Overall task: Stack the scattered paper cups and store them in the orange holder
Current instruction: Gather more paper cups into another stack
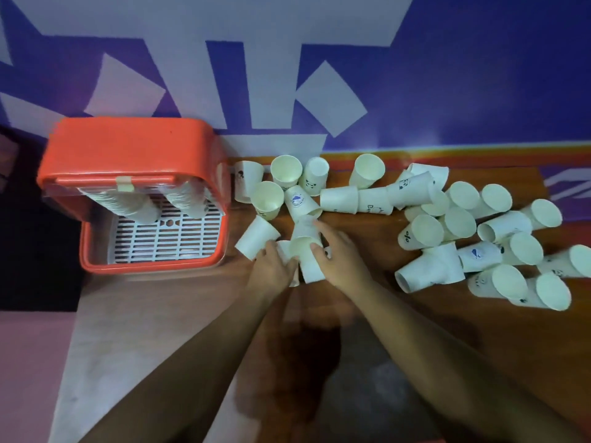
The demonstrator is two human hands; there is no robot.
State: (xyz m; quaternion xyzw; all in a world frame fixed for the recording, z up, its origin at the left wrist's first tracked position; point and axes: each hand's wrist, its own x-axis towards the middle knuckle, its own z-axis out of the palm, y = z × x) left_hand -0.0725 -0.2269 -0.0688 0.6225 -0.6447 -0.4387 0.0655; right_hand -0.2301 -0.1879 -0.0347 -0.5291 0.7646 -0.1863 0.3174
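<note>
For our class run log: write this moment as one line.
left hand: holds cup; right hand: grips nested cups; orange holder: two stacks inside; loose cups: scattered on table

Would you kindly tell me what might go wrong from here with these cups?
The left hand and right hand grip the nested cups among loose ones; a forearm might send the lying cup rolling. A tight squeeze could dent the rims. The tilted stacks in the orange holder might topple when more go in.

Right hand (339, 259) grips a paper cup (303, 248) mid-table. Left hand (271, 266) lies against neighbouring cups, grip unclear in the blur. Orange holder (128, 145) at left, two cup stacks (136, 206) on its white grid (166, 241). Loose cups (479, 238) scattered over the wooden table (415, 330).
</note>
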